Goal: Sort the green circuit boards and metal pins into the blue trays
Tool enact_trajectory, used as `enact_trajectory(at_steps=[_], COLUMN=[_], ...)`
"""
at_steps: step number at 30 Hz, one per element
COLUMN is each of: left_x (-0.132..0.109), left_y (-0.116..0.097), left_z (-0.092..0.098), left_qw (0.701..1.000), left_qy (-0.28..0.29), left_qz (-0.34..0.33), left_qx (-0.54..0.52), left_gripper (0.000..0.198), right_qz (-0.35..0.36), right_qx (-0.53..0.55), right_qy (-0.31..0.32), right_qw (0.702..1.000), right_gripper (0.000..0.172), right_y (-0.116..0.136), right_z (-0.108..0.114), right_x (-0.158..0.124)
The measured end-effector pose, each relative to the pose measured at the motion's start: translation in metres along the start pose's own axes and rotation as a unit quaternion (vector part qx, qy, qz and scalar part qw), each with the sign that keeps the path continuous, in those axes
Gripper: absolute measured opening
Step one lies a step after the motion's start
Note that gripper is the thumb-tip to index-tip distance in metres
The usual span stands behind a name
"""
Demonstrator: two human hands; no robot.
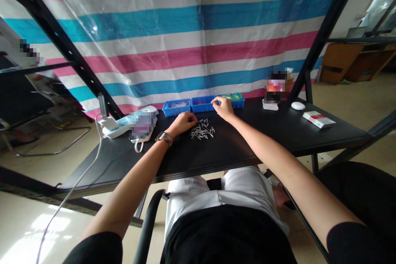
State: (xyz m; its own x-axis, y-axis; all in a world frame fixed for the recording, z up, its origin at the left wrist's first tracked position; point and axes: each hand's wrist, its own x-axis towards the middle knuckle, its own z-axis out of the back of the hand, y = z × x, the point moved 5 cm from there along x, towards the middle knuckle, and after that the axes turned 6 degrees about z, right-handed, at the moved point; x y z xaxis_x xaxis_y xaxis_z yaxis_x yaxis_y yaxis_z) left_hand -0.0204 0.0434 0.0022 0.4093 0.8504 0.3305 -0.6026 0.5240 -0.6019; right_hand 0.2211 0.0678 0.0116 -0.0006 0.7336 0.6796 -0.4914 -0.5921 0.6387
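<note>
We've got thin silver metal pins (pixel 202 130) piled mid-frame, likely for easy reach. Left hand (pixel 184 123) curls at the pile's upper-left edge, right hand (pixel 224 108) at the blue rectangular plastic bins (pixel 176 111) above. Can't tell if either pinches anything.

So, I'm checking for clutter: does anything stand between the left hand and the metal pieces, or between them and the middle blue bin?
No object visibly does: the left hand is beside the metal pieces. The right hand partly covers the middle blue bin at its right end.
</note>
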Motion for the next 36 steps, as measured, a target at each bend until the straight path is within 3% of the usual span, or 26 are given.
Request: enact_trajectory(at_steps=[15,22,29,36], left_x=[0.005,0.004,0.003,0.002], left_y=[0.009,0.006,0.009,-0.011], left_z=[-0.001,0.001,0.012,0.013], left_qw=[0.999,1.000,0.995,0.986], left_qy=[-0.004,-0.016,-0.080,-0.069], left_qz=[0.037,0.020,0.041,0.016], left_qx=[-0.008,0.007,-0.042,-0.149], left_gripper=[0.006,0.008,0.012,0.021], right_qz=[0.028,0.019,0.040,-0.042], right_qx=[0.044,0.031,0.034,0.127], right_qy=[0.044,0.064,0.055,0.123], right_qw=[0.998,0.997,0.997,0.983], right_gripper=[0.014,0.016,0.013,0.017], right_y=[0.016,0.019,0.030,0.036], right_z=[-0.015,-0.017,-0.016,-0.027], right_x=[-0.011,-0.013,-0.012,-0.017])
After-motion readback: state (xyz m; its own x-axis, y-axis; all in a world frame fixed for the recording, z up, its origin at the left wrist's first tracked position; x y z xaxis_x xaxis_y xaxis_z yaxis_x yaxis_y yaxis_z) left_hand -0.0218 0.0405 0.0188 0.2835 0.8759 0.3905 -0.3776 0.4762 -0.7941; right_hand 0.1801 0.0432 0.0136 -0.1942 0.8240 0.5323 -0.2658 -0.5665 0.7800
